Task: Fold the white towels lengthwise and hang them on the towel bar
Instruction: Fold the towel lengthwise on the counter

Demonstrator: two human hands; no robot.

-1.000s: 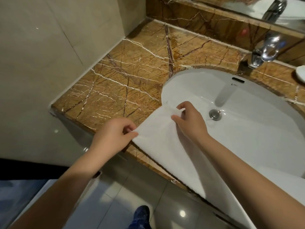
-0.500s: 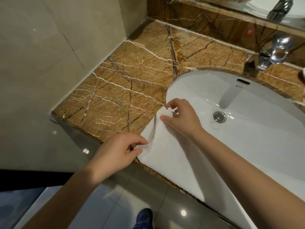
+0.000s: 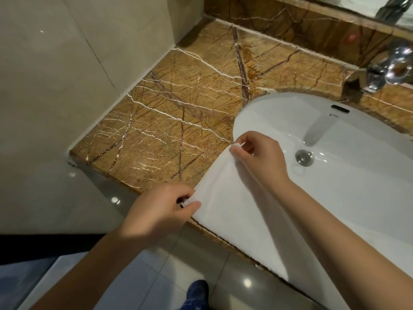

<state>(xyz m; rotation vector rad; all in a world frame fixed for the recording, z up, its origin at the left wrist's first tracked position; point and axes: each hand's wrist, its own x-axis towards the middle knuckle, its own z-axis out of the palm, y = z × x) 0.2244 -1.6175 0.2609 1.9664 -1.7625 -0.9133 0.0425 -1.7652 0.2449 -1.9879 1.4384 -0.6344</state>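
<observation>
towel: lies over counter front edge and sink rim, right end cut off | left hand: pinches near corner | right hand: pinches far corner | faucet: partly cropped

Quantities in view: white towel, 1; hands, 2, namely left hand and right hand; sink, 1; drain stopper, 1; chrome faucet, 1; marble table, 1; blue shoe, 1.
</observation>
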